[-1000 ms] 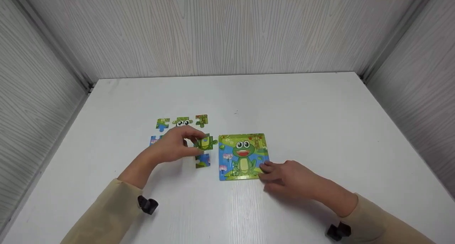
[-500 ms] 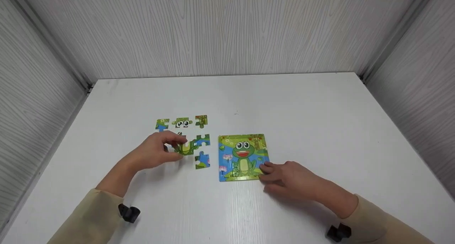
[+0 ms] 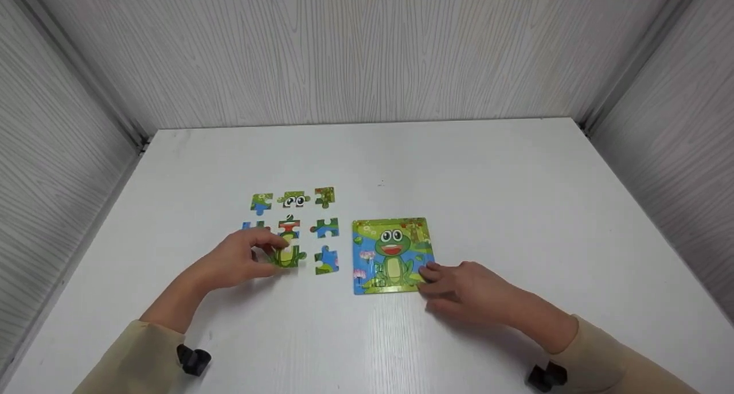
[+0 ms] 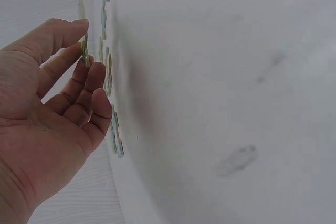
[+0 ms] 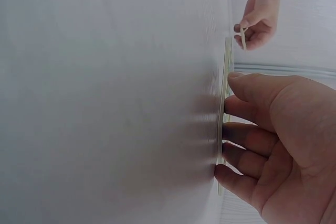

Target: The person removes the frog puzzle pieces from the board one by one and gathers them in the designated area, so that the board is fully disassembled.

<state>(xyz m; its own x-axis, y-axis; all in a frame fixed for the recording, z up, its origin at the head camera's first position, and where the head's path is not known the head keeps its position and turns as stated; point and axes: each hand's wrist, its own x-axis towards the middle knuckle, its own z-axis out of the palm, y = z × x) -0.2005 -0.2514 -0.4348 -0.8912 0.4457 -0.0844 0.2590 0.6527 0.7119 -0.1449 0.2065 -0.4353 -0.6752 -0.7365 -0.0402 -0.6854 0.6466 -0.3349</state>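
My left hand (image 3: 229, 261) pinches a jigsaw piece (image 3: 288, 258) printed with the frog's belly and legs. In the left wrist view the thumb and a finger grip this piece (image 4: 86, 53) by its edge, raised off the table. Around that hand lie loose jigsaw pieces (image 3: 327, 227), laid out in rough rows; the hand partly covers some at the left. My right hand (image 3: 473, 291) rests its fingertips on the lower right edge of a square frog puzzle board (image 3: 367, 233). The right wrist view has the fingers touching the board's edge (image 5: 223, 98), the board flat on the table.
The white table (image 3: 504, 176) is bounded by a grey wood-grain panel (image 3: 367, 55) at the back and panels at both sides. A small black device (image 3: 194, 359) sits on the left sleeve, and another (image 3: 547, 375) on the right sleeve.
My left hand has moved left and toward me with the belly piece, away from the board, uncovering pieces in the middle and right columns. The right hand and the board stay in place.
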